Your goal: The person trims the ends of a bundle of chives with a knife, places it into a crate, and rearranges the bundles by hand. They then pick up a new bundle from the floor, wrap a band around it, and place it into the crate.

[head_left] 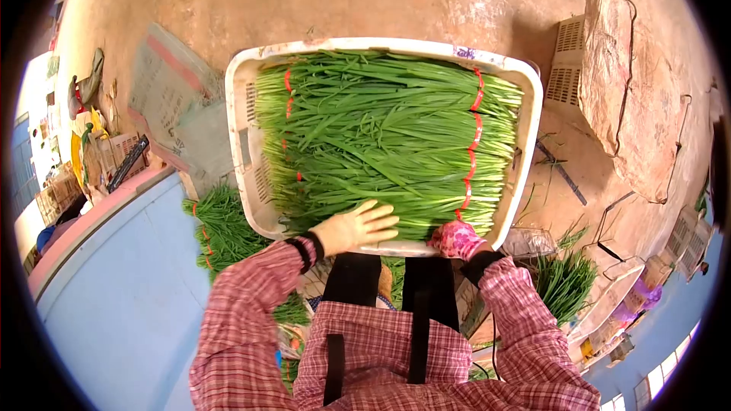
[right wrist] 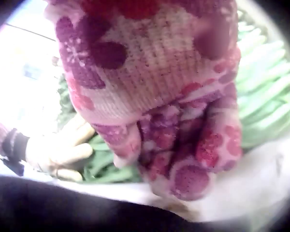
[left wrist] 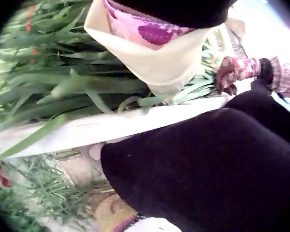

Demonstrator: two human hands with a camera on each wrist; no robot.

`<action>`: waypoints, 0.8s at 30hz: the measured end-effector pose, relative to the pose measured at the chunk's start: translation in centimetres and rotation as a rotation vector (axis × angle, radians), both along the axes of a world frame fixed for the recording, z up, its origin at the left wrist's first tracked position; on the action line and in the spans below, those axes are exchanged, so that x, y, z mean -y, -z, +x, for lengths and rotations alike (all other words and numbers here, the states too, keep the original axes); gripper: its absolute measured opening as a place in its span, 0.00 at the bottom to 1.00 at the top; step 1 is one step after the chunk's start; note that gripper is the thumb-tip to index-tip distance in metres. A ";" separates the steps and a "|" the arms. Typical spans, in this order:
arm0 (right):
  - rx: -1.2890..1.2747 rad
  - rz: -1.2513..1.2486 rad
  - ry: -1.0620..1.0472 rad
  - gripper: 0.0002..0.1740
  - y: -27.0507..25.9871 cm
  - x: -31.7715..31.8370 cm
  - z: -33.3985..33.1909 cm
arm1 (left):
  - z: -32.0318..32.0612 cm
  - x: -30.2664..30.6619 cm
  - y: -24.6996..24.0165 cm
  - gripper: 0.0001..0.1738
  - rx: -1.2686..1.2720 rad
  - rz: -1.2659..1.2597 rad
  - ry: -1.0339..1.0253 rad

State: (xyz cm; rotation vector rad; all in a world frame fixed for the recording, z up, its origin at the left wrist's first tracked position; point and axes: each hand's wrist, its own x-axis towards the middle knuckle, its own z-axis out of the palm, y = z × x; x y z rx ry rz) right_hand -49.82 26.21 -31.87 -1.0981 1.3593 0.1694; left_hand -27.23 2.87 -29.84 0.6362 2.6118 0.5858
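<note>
Bundles of green garlic chives (head_left: 365, 129), tied with red bands (head_left: 470, 160), fill a white plastic crate (head_left: 535, 129). My left hand (head_left: 356, 228), in a cream rubber glove, rests with spread fingers on the nearest leaves, just inside the crate's near side. Only the glove's cuff and back (left wrist: 154, 63) show in the left wrist view. At the near right corner, my right hand (head_left: 457, 241), in a pink flowered knit glove, has its fingers (right wrist: 191, 179) curled down beside the stem ends, right at the rim. I cannot tell whether it grips any stems.
More tied chives (head_left: 221, 228) lie left of the crate, by a blue wall (head_left: 106, 259) with a pink top. Loose chives (head_left: 565, 285) are at the right. A flattened sack (head_left: 171, 95) lies at the left; a covered crate (head_left: 567, 61) stands at the upper right.
</note>
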 end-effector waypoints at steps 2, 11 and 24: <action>-0.032 -0.112 0.265 0.19 -2.4 1.3 -0.9 | -0.4 -0.5 -2.2 0.36 -0.127 0.149 -0.141; -0.692 -0.931 0.191 0.42 -1.8 19.5 -10.8 | -16.6 12.8 1.9 0.53 -0.162 -0.314 -0.860; -0.709 -0.827 0.126 0.39 3.0 21.2 -11.4 | -15.5 13.7 7.5 0.51 -0.086 -0.200 -0.988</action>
